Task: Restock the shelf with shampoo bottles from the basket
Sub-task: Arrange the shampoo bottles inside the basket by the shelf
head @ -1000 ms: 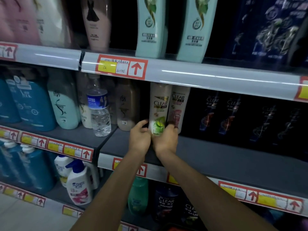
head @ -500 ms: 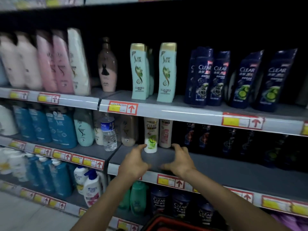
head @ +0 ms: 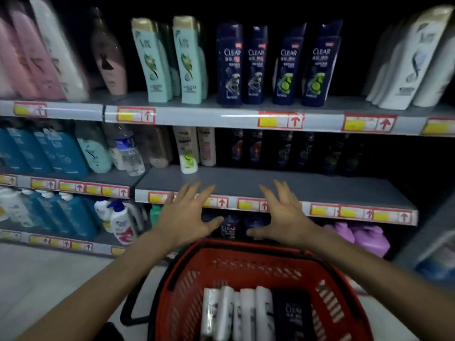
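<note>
Only one view: camera sitting on my head, facing forward and tilting down, standing close to shelf (head: 270,185). Wide lens bending bottle rows outward at left and right edges. Basket (head: 246,264) lying nearest, at bottom centre. My left hand (head: 183,217) and right hand (head: 286,217) reaching out mid-frame. Shelving filling far part, top tier darkening; left edge blurring.

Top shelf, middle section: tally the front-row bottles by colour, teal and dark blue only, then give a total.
Teal bottles: 2
Dark blue bottles: 4
Total: 6
More bottles stand behind the teal ones, too hidden to count.
</note>
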A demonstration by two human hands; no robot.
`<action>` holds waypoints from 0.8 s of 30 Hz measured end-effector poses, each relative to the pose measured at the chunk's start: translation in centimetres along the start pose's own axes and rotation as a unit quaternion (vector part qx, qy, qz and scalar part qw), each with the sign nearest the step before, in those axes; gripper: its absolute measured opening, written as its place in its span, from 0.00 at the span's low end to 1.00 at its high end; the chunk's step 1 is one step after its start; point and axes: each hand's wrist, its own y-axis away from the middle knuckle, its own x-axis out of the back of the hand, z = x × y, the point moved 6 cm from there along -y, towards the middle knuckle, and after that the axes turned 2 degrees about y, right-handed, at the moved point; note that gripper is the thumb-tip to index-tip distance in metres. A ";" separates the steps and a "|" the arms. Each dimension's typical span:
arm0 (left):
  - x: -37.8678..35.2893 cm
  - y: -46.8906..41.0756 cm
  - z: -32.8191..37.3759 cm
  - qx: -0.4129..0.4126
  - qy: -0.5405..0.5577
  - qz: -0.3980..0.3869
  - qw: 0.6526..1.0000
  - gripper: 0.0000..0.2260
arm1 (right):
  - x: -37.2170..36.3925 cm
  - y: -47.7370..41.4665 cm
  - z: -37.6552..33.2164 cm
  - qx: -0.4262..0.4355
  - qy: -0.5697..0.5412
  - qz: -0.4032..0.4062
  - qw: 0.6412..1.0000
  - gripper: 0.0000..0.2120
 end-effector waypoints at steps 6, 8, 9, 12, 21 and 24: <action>-5.6 4.5 3.1 -0.029 0.024 -0.052 0.998 0.39 | -5.6 6.2 3.3 0.024 0.030 -0.088 0.995 0.60; -8.2 5.5 3.4 -0.029 0.021 -0.079 0.996 0.40 | -8.6 7.9 4.0 0.035 0.050 -0.152 0.986 0.59; -9.5 5.9 3.6 -0.029 0.017 -0.093 0.995 0.40 | -10.1 8.7 4.4 0.037 0.058 -0.187 0.980 0.58; -13.7 6.8 4.1 -0.026 0.010 -0.160 0.987 0.40 | -14.2 10.5 5.1 0.037 0.110 -0.287 0.951 0.57; -25.5 10.6 6.0 0.018 0.001 -0.333 0.943 0.42 | -22.9 15.1 3.6 0.126 0.171 -0.345 0.914 0.32; -28.6 11.0 5.5 0.085 0.021 -0.347 0.934 0.45 | -23.7 15.0 3.1 0.170 0.177 -0.323 0.914 0.22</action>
